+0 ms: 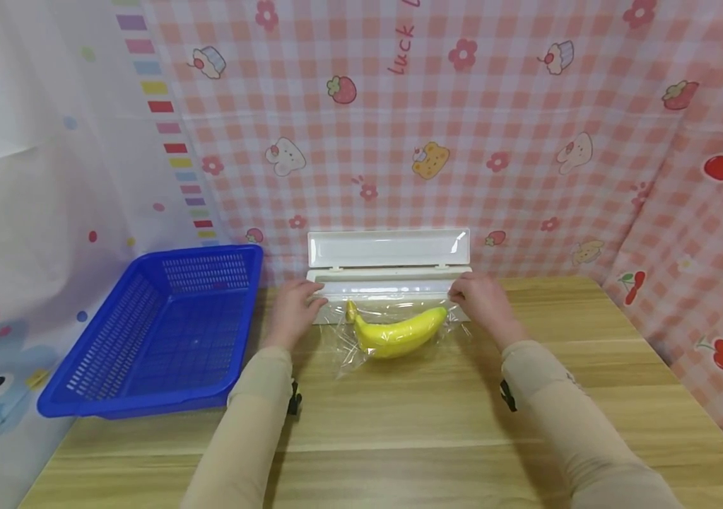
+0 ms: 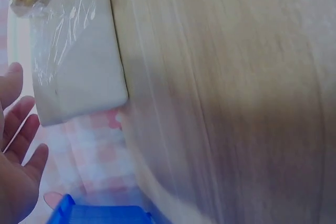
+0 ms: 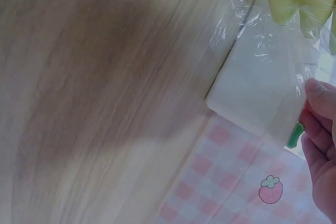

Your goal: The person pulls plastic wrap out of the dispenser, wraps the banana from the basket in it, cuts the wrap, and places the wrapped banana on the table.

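Observation:
A white cling film dispenser [image 1: 389,274] stands against the back cloth with its lid [image 1: 389,249] raised. Clear cling film [image 1: 347,357] comes out of its front and drapes over yellow bananas [image 1: 399,338], which lie before the box. At the box's left end is my left hand [image 1: 292,309]; the left wrist view shows its thumb and fingers apart, beside the film's edge. My right hand [image 1: 485,302] pinches the film at the right end between thumb and index finger. Near those fingers a small green piece [image 3: 295,135] shows on the box.
A blue plastic basket [image 1: 243,311] sits on the left of the wooden table [image 1: 386,438]. Pink checked cloth [image 1: 386,141] hangs behind and along the right side; a pale printed cloth [image 1: 49,177] hangs on the left.

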Demonstrator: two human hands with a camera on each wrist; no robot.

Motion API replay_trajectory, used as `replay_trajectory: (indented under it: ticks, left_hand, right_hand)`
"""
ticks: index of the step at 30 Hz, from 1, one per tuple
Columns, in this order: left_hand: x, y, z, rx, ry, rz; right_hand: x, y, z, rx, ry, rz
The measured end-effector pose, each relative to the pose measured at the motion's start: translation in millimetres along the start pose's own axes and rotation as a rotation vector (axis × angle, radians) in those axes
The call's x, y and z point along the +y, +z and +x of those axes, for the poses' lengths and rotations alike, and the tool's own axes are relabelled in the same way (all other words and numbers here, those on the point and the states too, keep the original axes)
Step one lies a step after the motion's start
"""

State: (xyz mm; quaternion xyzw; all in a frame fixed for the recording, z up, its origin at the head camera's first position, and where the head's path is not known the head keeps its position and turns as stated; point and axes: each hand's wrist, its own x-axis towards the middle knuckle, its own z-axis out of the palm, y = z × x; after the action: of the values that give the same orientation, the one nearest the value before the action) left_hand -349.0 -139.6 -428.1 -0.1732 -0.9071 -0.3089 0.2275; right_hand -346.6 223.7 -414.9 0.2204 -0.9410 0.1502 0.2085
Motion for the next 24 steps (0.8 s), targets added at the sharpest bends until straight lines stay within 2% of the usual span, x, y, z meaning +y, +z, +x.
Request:
replay_trajectory:
  ticks: [3, 9, 13, 24]
  left_hand:
    - [4.1, 2.3, 3.0, -0.033, 0.029, 0.060]
    - [8.6, 7.7, 7.1, -0.052, 0.025, 0.139]
    - [10.9, 9.5, 8.2, -0.034, 0.031, 0.145]
    - [13.3, 13.7, 5.9, -0.016, -0.012, 0.116]
  right_hand:
    - [0.0, 0.3, -0.5, 0.005, 0.010, 0.006]
    - [-0.3, 1.7, -2.3, 0.019, 0.015, 0.015]
    - [-0.5, 2.8, -3.3, 0.044, 0.005, 0.020]
    - [-0.3, 5.9, -6.6, 0.079, -0.016, 0.016]
